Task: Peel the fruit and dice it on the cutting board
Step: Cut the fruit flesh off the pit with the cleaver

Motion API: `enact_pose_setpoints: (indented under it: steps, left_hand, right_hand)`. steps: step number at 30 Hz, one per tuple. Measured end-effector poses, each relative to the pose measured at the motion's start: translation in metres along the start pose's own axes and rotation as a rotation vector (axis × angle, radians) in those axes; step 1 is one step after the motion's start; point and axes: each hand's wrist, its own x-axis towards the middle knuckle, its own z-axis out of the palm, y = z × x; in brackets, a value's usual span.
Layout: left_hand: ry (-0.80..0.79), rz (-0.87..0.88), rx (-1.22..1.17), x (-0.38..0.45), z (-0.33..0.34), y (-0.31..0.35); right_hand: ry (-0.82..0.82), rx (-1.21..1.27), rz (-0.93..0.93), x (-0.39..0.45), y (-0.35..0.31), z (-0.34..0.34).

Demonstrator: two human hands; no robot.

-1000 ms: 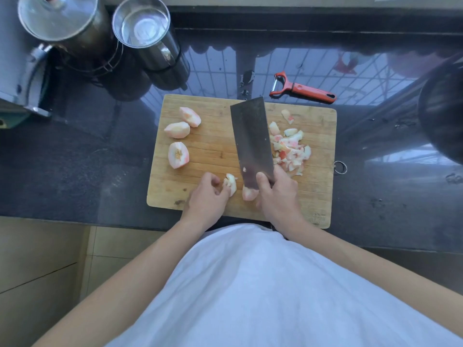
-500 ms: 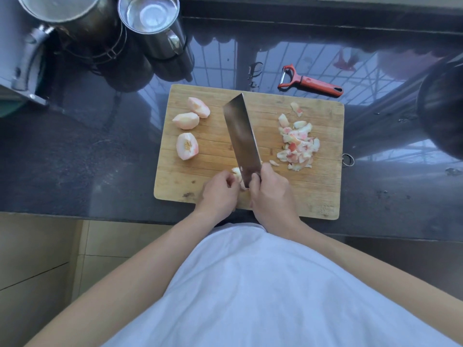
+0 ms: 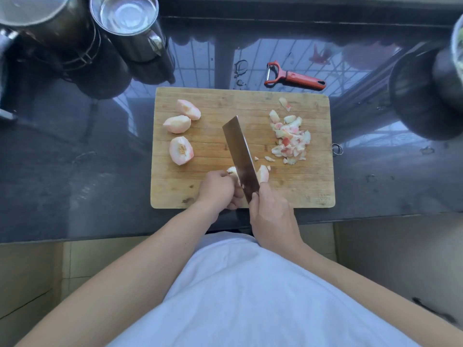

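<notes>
A wooden cutting board (image 3: 308,186) lies on the dark counter. My right hand (image 3: 271,214) grips the handle of a cleaver (image 3: 240,154), whose blade stands across a peeled peach wedge. My left hand (image 3: 218,189) holds the left part of that wedge (image 3: 232,171); a cut slice (image 3: 263,173) lies to the right of the blade. Three peeled peach wedges (image 3: 181,150) rest on the board's left side. A pile of diced fruit (image 3: 290,139) sits on the right side.
A red peeler (image 3: 295,77) lies on the counter behind the board. Two steel pots (image 3: 127,26) stand at the back left and a dark round vessel (image 3: 423,96) at the right. The counter's front edge runs just below the board.
The cleaver has come down through the wedge, and a slice now lies to the right of the blade. My left hand keeps hold of the remaining piece.
</notes>
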Motion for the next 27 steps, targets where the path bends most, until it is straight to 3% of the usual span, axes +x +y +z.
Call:
enact_pose_setpoints:
  steps: [3,13,19,27]
  left_hand:
    - [-0.017,-0.091,-0.115,-0.002,0.000,0.004]
    - [-0.034,-0.145,-0.105,-0.002,-0.004,0.012]
    - [-0.048,-0.132,-0.106,-0.002,-0.002,0.011]
    - [-0.035,-0.033,-0.002,-0.005,-0.004,0.014]
  right_hand:
    - [0.043,-0.018,0.039,-0.005,-0.004,0.007]
    - [0.093,-0.200,0.068,-0.025,-0.010,0.018]
    - [-0.086,-0.242,0.180,-0.019,-0.028,0.017]
    - [-0.160,-0.287,0.182,0.000,-0.044,0.007]
